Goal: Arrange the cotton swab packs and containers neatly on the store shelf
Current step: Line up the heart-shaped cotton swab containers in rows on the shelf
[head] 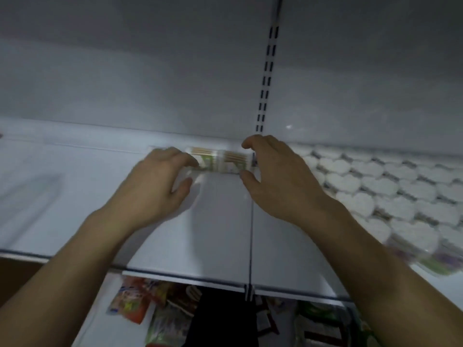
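- Two bare forearms reach in from the bottom edge, one on each side of the slotted upright on the back wall.
- Snack packets lie on a lower level, below and left of the upright's foot. They are too blurred to count.
- One white shelf has two boards that meet at a seam directly beneath the upright.
- Two clear cotton swab containers lie side by side at the back of the shelf, just left of the upright's foot. The second swab container is the nearer to it, and the first swab container touches that one's far side.
- Left hand: the fingers curve over the outer end of the first swab container and touch it. The thumb is apart in front, and motion blur hides whether it actually grips.
- Right hand, directly below the upright: the forefinger curls behind the second swab container and the thumb presses at its front, so it holds that end.
- Heart-lidded containers fill several rows right of the upright. An exact count cannot be made.
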`<state>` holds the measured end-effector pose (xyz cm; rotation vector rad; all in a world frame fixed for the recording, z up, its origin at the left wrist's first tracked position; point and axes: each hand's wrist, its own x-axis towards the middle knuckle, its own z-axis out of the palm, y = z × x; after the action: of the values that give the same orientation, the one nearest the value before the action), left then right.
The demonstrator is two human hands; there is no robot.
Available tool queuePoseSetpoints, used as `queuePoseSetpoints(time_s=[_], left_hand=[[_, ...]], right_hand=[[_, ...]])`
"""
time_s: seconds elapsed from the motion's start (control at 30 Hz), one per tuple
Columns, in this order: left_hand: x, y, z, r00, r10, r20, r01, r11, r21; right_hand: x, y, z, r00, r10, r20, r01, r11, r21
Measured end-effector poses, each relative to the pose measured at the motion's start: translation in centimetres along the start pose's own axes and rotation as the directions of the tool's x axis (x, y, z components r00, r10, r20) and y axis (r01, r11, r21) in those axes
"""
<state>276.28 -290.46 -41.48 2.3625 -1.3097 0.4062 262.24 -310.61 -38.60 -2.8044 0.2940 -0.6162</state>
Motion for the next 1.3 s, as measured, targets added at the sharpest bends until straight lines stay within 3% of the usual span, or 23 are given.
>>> queuePoseSetpoints(time_s=[0.07,0.17,0.23,0.53,0.63,0.7,0.9,1.1,1.3], left_hand=[[-0.2,-1.8,-1.2,0.988,-0.154,0.013,0.150,0.977,0.153],[-0.4,-2.9,-1.7,0.883,-0.444,0.154,0.389,0.874,0.292],[-1.0,-3.0,-0.8,0.847,-0.486,0.216,0.427,0.863,0.269],[-2.8,-5.0,1.1,0.924,-0.378,0.062,0.375,0.926,0.051],[-3.5,-3.8,0.9,0.910,-0.414,0.006,0.413,0.908,-0.070],[-4.2,-2.3,0.5,0.901,-0.433,-0.027,0.425,0.893,-0.151],[-4.7,5.1,-0.1,0.942,-0.337,-0.016,0.300,0.860,-0.413],[-4.8,13.5,3.8,0.995,-0.103,-0.014,0.081,0.852,-0.517],[-3.9,17.4,6.9,0.997,0.024,-0.076,-0.059,0.856,-0.513]], right_hand=[[2.5,-1.0,2.3,0.991,0.071,0.109,-0.064,0.996,-0.068],[5.1,-1.4,5.3,0.956,0.175,0.235,-0.137,0.976,-0.169],[6.0,-1.2,6.6,0.947,0.201,0.251,-0.140,0.960,-0.241],[5.4,-0.8,7.3,0.966,0.207,0.153,-0.164,0.954,-0.252],[4.0,-1.1,6.0,0.987,0.160,0.010,-0.158,0.980,-0.123],[2.4,-1.4,4.9,0.985,0.128,-0.116,-0.120,0.990,0.072],[-3.5,-1.8,-0.3,0.889,0.326,-0.322,-0.066,0.786,0.615],[-7.2,1.0,-5.3,0.847,0.328,-0.418,0.052,0.732,0.679],[-10.2,3.7,-7.4,0.824,0.414,-0.388,0.069,0.605,0.793]])
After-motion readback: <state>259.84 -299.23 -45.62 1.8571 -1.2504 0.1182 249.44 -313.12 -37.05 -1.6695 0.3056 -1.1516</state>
